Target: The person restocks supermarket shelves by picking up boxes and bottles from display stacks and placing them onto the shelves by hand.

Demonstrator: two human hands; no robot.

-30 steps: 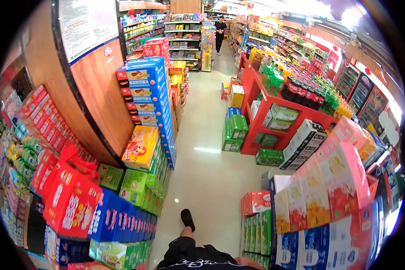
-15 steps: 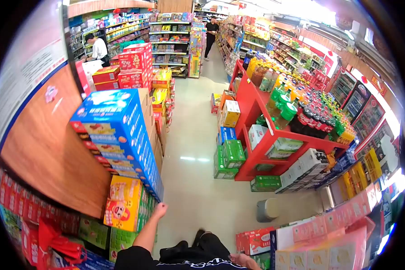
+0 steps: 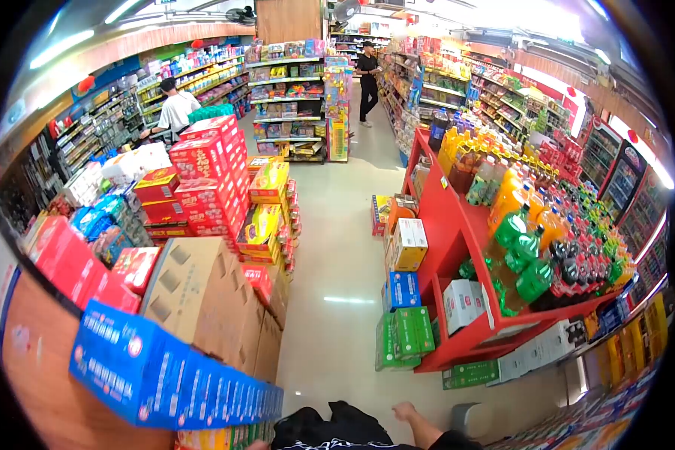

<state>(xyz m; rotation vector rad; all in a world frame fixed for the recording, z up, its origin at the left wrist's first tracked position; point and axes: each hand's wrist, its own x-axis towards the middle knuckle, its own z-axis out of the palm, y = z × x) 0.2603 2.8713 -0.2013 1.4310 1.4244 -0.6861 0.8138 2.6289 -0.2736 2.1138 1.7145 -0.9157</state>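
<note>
My right hand (image 3: 405, 411) hangs low over the floor, just right of my black clothing. Its fingers look curled in, and nothing shows in them. Nearest to it are a grey bin (image 3: 465, 418) and the green cartons (image 3: 405, 334) on the floor farther ahead. Of my left hand (image 3: 259, 445) only a sliver of skin shows at the bottom edge, beside the stack of blue boxes (image 3: 165, 367); its fingers are hidden.
A shop aisle (image 3: 337, 247) runs ahead. Brown cartons (image 3: 195, 285) and red boxes (image 3: 210, 165) line its left; a red stand (image 3: 465, 217) with bottles is on the right. A person in black (image 3: 367, 79) stands far ahead, another in white (image 3: 178, 109) at the left.
The view has moved forward along the aisle, and the blue boxes and red stand are nearer. My left arm has dropped back to the bottom edge, while my right hand has swung forward.
</note>
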